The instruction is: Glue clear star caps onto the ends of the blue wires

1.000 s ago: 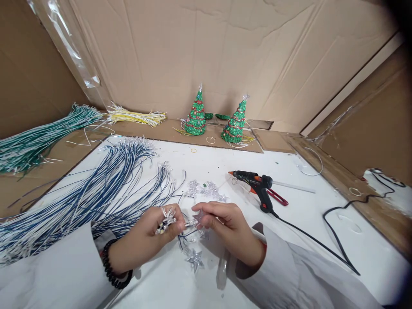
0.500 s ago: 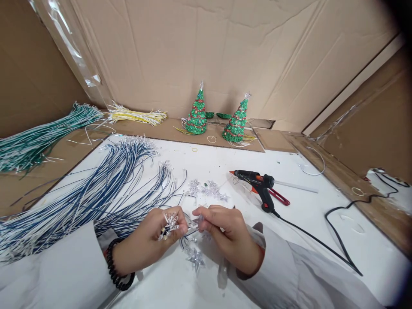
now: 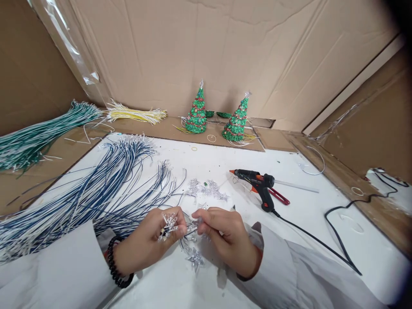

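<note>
My left hand [image 3: 161,229] is closed around a small bunch of wired LEDs [image 3: 169,224], their clear heads poking out above the fist. Between its thumb and forefinger a wire end points right. My right hand [image 3: 225,234] pinches a clear plastic star [image 3: 200,221] against that wire end; fingertips partly hide the joint. Just below the hands hangs or lies another clear star [image 3: 195,258] on a wire; I cannot tell which. Several loose clear stars [image 3: 210,189] lie beyond the hands. Blue and white wired LEDs [image 3: 119,171] spread across the left of the table.
A black glue gun [image 3: 262,184] with a glue stick in it lies at the right, its cord [image 3: 315,238] running to the right edge. Two small green Christmas trees [image 3: 197,113] stand at the back. Green wires [image 3: 48,133] and yellow wires [image 3: 138,114] lie at the left rear.
Both hands keep nearly the same place and grip. The right fingers have shifted very slightly at the star.
</note>
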A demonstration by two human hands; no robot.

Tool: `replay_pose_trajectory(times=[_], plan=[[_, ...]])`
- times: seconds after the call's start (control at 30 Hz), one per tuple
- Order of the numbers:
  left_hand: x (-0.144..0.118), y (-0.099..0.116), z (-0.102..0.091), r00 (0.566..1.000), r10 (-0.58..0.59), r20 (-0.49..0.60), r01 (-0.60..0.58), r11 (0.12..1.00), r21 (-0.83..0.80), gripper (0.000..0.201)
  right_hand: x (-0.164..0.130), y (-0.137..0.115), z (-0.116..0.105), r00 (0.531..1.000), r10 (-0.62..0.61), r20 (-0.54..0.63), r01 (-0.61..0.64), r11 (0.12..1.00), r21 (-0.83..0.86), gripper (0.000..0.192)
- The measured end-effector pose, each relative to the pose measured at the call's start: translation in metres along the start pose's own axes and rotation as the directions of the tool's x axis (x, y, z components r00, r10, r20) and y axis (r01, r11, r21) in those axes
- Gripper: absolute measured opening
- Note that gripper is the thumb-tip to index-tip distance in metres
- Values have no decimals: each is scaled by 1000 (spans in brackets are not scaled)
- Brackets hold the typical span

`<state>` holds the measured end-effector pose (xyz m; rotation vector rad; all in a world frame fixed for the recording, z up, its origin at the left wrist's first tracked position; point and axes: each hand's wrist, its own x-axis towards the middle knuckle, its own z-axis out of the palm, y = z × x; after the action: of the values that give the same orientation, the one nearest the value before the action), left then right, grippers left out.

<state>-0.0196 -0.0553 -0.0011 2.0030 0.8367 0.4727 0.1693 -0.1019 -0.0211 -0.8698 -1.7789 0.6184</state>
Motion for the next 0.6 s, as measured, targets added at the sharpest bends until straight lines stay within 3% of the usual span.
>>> replay_pose_trajectory(times=[0.6], plan=[[0, 0, 2, 1000, 30, -6, -29, 1000, 9, 27, -2, 2, 2, 1000, 14, -3, -15, 999, -43, 25]])
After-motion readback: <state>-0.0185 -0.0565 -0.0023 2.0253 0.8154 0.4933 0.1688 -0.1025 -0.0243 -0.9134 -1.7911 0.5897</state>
